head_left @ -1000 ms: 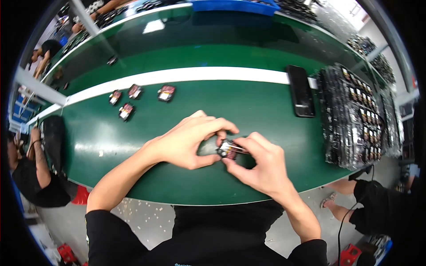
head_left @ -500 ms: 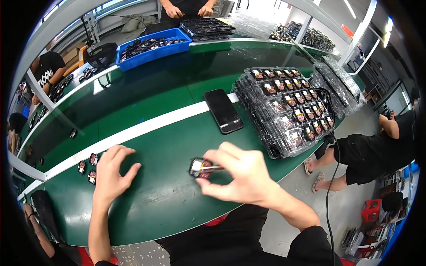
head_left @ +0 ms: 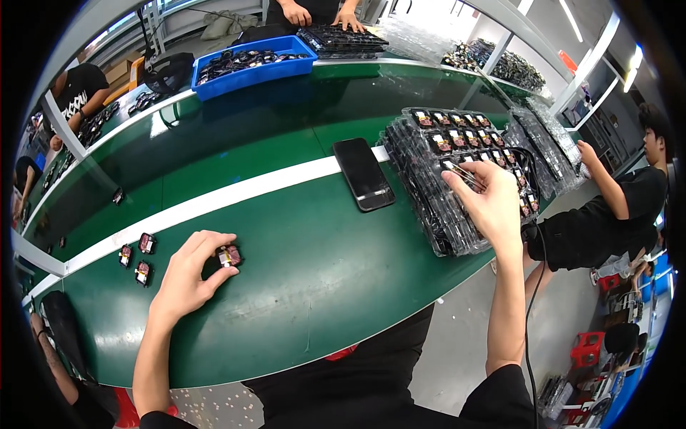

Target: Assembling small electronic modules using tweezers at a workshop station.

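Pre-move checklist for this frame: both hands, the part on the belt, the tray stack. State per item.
1. Left hand on the small red-and-black part: ok, fingertips touch it on the green belt.
2. Right hand over the stack of clear trays: ok.
3. Right hand holding a part: cannot tell; only thin tweezers show at the fingertips.
4. Tray pockets filled: ok, parts show in the top rows.
5. Black phone apart from both hands: ok.
6. Three loose parts apart from the left hand: ok.
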`<state>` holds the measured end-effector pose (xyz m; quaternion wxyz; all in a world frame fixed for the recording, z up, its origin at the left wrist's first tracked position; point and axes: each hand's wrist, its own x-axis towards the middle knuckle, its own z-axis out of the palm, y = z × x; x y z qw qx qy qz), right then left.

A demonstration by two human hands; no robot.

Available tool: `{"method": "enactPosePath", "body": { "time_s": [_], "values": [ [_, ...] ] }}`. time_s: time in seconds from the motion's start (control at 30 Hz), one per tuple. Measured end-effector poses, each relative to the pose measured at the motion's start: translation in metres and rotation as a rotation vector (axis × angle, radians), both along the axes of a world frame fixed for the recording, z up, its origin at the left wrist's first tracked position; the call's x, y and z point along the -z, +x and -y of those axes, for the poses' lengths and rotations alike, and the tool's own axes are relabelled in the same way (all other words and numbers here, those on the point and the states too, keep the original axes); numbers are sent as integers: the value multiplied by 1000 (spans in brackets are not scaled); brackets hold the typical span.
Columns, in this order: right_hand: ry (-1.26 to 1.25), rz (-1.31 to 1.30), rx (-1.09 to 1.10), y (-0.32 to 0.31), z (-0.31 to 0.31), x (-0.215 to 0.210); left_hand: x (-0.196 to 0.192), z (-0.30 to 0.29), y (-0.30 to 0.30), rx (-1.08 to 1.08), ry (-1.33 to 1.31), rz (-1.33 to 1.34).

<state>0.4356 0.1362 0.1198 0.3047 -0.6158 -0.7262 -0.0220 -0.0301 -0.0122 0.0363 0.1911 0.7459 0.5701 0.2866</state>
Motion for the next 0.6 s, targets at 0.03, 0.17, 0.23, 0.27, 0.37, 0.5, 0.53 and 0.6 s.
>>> {"method": "enactPosePath", "body": {
  "time_s": [0.03,0.17,0.23,0.27,0.37,0.5,0.53,0.6],
  "values": [
    [26,-7,-31,-2,3,-1,6,2,4,43,44,-2],
    [68,-105,-71,2,1,3,11,1,11,80,100,-16],
    [34,-97,-68,5,-1,3,14,0,9,41,126,-27],
    [26,-102,-42,5,-1,4,14,2,6,27,122,-69],
    [9,-102,-19,1,-1,3,15,7,3,-17,146,-94],
    [-115,-354,-285,-37,32,2,17,7,2,42,136,-77],
    [-197,-390,-372,-46,46,5,22,2,4,83,81,32],
    [-393,-463,-495,-80,71,19,24,4,10,125,-26,120]
  ]
}}
